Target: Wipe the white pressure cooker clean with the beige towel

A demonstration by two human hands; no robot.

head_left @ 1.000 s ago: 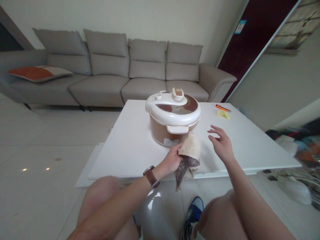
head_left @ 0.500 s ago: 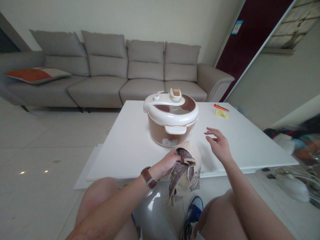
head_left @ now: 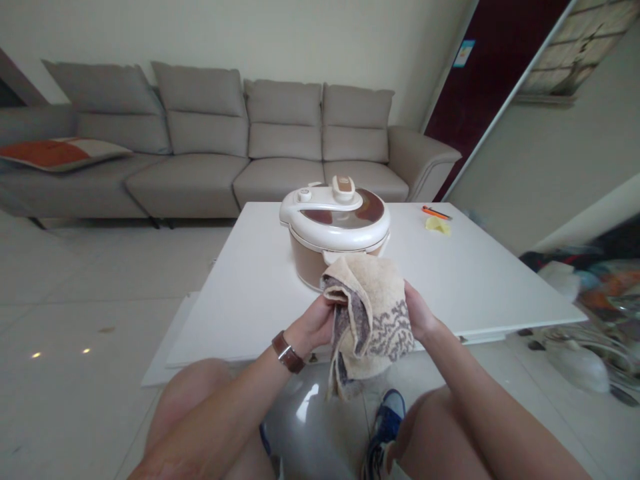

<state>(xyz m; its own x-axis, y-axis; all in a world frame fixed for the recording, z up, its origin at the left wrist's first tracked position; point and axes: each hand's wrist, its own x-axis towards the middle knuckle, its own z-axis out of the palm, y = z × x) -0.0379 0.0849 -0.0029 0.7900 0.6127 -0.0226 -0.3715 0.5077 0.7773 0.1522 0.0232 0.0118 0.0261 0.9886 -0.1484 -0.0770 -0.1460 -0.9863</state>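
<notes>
A folded beige towel (head_left: 373, 300) with a dark grey pattern hangs between my two hands, over the near edge of the white table. My left hand (head_left: 320, 321) grips its left side, the fingertips tucked into the folds. On the opposite side my right hand (head_left: 419, 312) holds the towel, most of its fingers hidden behind the cloth. Just beyond the towel stands a white and brown electric pressure cooker (head_left: 340, 230) with its lid on. The towel covers part of its front handle and lower body.
On the white table (head_left: 475, 280), an orange and black pen-like item (head_left: 437, 213) lies near a crumpled yellow piece (head_left: 438, 226) at the far right. Behind is a grey sofa (head_left: 280, 177) with an orange and white cushion (head_left: 60, 153). Assorted items (head_left: 590, 333) clutter the floor at right.
My right hand has come in from the right and taken hold of the towel. The towel has risen and spread wider, now hiding the cooker's lower front.
</notes>
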